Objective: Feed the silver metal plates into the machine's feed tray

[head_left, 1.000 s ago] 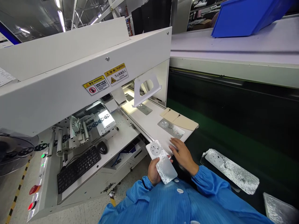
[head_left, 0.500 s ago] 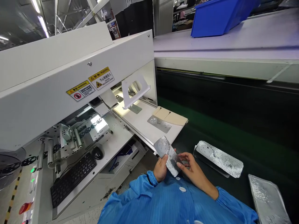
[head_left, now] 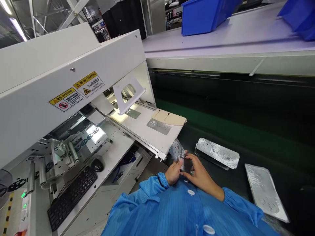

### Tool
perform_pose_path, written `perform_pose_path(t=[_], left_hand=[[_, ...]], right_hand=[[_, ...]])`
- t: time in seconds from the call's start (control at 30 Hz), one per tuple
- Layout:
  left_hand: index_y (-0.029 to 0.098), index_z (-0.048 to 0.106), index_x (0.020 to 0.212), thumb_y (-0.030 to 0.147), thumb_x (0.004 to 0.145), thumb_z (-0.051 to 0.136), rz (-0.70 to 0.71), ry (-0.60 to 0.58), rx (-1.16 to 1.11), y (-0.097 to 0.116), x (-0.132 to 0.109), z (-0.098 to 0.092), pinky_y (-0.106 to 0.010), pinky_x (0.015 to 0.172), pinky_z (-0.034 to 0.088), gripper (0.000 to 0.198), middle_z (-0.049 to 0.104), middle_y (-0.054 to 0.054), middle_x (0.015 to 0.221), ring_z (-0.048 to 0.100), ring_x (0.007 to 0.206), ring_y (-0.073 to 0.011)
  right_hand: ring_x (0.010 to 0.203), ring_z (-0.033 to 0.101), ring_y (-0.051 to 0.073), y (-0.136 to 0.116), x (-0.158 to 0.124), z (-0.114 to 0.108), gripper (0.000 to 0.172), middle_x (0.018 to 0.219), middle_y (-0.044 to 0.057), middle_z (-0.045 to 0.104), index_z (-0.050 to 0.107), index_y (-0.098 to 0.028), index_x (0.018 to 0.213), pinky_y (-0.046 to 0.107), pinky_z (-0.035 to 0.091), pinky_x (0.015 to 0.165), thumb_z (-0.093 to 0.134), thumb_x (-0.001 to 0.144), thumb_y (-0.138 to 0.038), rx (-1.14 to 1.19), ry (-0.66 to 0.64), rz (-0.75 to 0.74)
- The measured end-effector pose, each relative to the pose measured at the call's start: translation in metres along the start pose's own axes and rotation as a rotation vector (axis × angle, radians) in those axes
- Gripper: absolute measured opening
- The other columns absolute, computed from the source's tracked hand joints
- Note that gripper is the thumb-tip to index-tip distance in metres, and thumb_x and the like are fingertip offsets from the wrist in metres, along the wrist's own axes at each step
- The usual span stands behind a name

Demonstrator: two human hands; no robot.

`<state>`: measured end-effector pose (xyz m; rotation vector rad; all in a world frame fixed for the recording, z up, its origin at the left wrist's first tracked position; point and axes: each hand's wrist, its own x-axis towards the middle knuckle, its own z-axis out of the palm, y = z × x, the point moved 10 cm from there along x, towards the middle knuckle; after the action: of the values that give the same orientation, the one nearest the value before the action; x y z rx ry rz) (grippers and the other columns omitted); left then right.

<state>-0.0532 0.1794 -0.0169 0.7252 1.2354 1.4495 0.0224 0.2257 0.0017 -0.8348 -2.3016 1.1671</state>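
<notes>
Just off the near corner of the white tray (head_left: 157, 141), a silvery panel (head_left: 176, 148) with round holes is held aslant. By the left hand (head_left: 173, 172) it is clamped, the thumb laid on its face; the other fingers are hidden underneath. At the right hand (head_left: 200, 175), thumb and fingers are spread apart around the panel's lower part, and whether any pressure is applied cannot be told. That lower part is half covered by the hands and looks dark, so its edge is hard to make out.

On the tray, one flat panel (head_left: 161, 127) is seen whole beside a beige plate (head_left: 172, 118); farther in, other panels are partly screened by a white bracket (head_left: 133, 101). To the tray's right, a panel (head_left: 219, 153) is seen lying on a darker one, which is mostly covered. Beyond the tray, a second blue bin (head_left: 301, 19) is cut off by the view's edge.

Compared with half a second earlier, the view has been turned rightward: that bin has been brought in, and the loose panel (head_left: 267, 193) farthest right of the tray, cropped before, is shown whole. The held panel's lower part is now more covered by the hands.
</notes>
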Motion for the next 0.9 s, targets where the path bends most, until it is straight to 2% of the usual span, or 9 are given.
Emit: perform_pose_path(t=[0.1, 0.27, 0.47, 0.6, 0.7, 0.8, 0.9], left_hand=[[0.02, 0.05, 0.13, 0.056, 0.079, 0.053, 0.031, -0.052, -0.051, 0.001, 0.0, 0.01, -0.043, 0.114, 0.023, 0.062, 0.05, -0.008, 0.138, 0.039, 0.132, -0.026], [0.022, 0.048, 0.131, 0.056, 0.081, 0.051, 0.04, -0.042, 0.0, 0.006, 0.001, 0.016, -0.043, 0.114, 0.022, 0.061, 0.048, -0.007, 0.139, 0.039, 0.132, -0.025], [0.022, 0.043, 0.135, 0.058, 0.082, 0.048, 0.004, -0.128, 0.012, 0.006, -0.001, 0.028, -0.04, 0.116, 0.018, 0.064, 0.042, -0.006, 0.144, 0.032, 0.136, -0.0236], [0.021, 0.042, 0.135, 0.05, 0.079, 0.057, 0.006, -0.155, -0.095, 0.001, 0.0, 0.029, -0.043, 0.115, 0.019, 0.065, 0.045, -0.008, 0.142, 0.037, 0.133, -0.0252], [0.021, 0.038, 0.136, 0.048, 0.073, 0.065, 0.036, -0.117, -0.133, -0.003, 0.002, 0.023, -0.044, 0.114, 0.021, 0.074, 0.047, -0.01, 0.139, 0.039, 0.132, -0.0269], [0.026, 0.026, 0.141, 0.047, 0.072, 0.066, 0.054, -0.062, -0.105, -0.005, 0.003, 0.014, -0.045, 0.11, 0.026, 0.082, 0.04, -0.01, 0.144, 0.033, 0.135, -0.0263], [0.03, 0.016, 0.142, 0.041, 0.075, 0.064, 0.011, -0.041, -0.012, -0.011, 0.003, 0.007, -0.047, 0.107, 0.03, 0.084, 0.033, -0.012, 0.147, 0.031, 0.135, -0.0253]], right_hand=[[0.116, 0.05, 0.031, -0.008, -0.004, -0.007, 0.05, 0.129, 0.013, 0.05, 0.044, -0.024, 0.116, 0.047, 0.049, 0.087, 0.062, 0.072, -0.038, -0.064, 0.013, -0.058], [0.12, 0.048, 0.031, -0.012, -0.009, -0.013, 0.051, 0.128, 0.012, 0.051, 0.044, -0.024, 0.118, 0.048, 0.043, 0.096, 0.062, 0.073, -0.038, -0.097, 0.035, -0.127], [0.118, 0.049, 0.03, -0.004, -0.011, -0.018, 0.047, 0.124, 0.013, 0.051, 0.045, -0.023, 0.114, 0.049, 0.041, 0.098, 0.062, 0.072, -0.035, -0.096, 0.095, -0.125], [0.118, 0.05, 0.029, -0.008, -0.012, -0.017, 0.044, 0.124, 0.011, 0.052, 0.046, -0.024, 0.114, 0.047, 0.042, 0.097, 0.059, 0.073, -0.034, -0.098, 0.071, -0.137], [0.118, 0.049, 0.029, -0.002, -0.009, -0.022, 0.043, 0.126, 0.012, 0.052, 0.046, -0.023, 0.114, 0.047, 0.041, 0.099, 0.057, 0.074, -0.035, -0.139, 0.046, -0.109], [0.12, 0.048, 0.03, 0.02, -0.002, -0.048, 0.042, 0.128, 0.012, 0.051, 0.047, -0.022, 0.113, 0.047, 0.039, 0.1, 0.057, 0.073, -0.034, -0.255, 0.074, -0.039], [0.12, 0.047, 0.032, 0.055, 0.004, -0.094, 0.04, 0.127, 0.013, 0.052, 0.05, -0.021, 0.111, 0.047, 0.039, 0.1, 0.056, 0.072, -0.029, -0.419, 0.137, 0.072]])
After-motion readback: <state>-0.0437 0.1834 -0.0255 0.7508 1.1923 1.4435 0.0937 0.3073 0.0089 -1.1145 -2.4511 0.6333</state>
